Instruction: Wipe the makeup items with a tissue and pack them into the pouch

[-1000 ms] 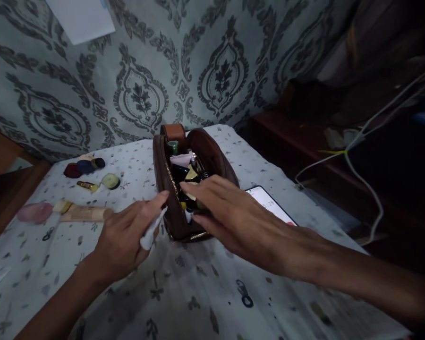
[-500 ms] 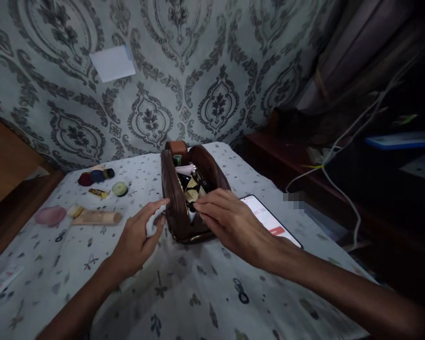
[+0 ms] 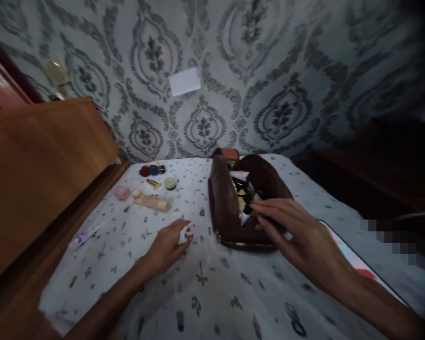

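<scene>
A brown toiletry bag [image 3: 217, 203] stands unzipped on the patterned bedsheet, packed with small items, some black and gold, one white. Over its near right side reaches my right hand [image 3: 301, 231], fingers stretched out and thumb below, the tips close to the contents; I see nothing held in it. My left hand [image 3: 168, 245] is to the left of the bag, apart from it, closed around a small white object [image 3: 184, 234] mostly covered by the fingers. Beyond that hand lie a beige tube [image 3: 152, 203], a pale green round jar [image 3: 170, 183] and a small gold tube [image 3: 153, 183].
At the far left of the sheet are a pink oval item [image 3: 122, 192], red and blue round items [image 3: 153, 170], and a white and purple tube [image 3: 87, 235]. A phone [image 3: 357, 259] lies partly under my right forearm. Wooden furniture [image 3: 49, 174] borders the left side.
My left hand has drawn away from the bag's side to the left, still with the white object. The view has turned left. My right hand stays at the bag.
</scene>
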Motion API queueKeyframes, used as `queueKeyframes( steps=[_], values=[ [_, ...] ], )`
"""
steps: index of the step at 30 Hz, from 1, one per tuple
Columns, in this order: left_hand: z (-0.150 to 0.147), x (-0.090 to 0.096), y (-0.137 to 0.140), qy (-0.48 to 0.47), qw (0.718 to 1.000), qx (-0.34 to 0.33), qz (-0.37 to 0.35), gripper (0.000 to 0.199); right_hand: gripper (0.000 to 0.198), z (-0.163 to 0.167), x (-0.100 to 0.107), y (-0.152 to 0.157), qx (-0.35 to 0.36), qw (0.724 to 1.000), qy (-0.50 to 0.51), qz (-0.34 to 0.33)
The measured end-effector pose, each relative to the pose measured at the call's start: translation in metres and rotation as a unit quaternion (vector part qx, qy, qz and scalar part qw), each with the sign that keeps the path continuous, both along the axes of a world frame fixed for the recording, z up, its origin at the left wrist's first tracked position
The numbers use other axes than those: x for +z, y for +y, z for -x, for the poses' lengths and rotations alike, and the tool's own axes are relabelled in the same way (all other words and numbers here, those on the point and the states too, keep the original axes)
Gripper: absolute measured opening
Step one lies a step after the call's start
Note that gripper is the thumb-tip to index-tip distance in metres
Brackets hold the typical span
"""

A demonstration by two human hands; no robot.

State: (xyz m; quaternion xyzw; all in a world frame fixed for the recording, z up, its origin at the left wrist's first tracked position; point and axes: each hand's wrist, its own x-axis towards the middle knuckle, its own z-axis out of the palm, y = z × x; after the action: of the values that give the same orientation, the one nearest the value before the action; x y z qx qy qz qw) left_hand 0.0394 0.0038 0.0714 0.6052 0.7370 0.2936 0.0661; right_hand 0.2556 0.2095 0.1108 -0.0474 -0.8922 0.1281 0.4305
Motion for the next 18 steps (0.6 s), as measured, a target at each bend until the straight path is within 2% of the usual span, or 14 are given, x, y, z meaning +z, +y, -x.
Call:
queueKeyframes(
  steps=[7,11,15,18],
  values=[
    [0.029,-0.024,-0.040,0.078,0.992,0.097,0.029,0.023,0.028,0.016,-0.003,-0.041,0.052,0.996,0.070,-0.002],
    [0.038,-0.038,-0.049,0.128,0.986,0.096,0.039,0.017,0.028,0.038,-0.016,-0.072,0.117,0.992,0.049,0.031],
    [0.043,-0.044,-0.055,0.147,0.986,0.059,0.043,0.020,0.022,0.066,-0.039,-0.094,0.171,0.979,-0.006,0.114],
    [0.059,-0.042,-0.066,0.136,0.987,0.070,0.047,0.026,0.020,0.086,-0.056,-0.105,0.173,0.957,-0.084,0.217]
  ],
)
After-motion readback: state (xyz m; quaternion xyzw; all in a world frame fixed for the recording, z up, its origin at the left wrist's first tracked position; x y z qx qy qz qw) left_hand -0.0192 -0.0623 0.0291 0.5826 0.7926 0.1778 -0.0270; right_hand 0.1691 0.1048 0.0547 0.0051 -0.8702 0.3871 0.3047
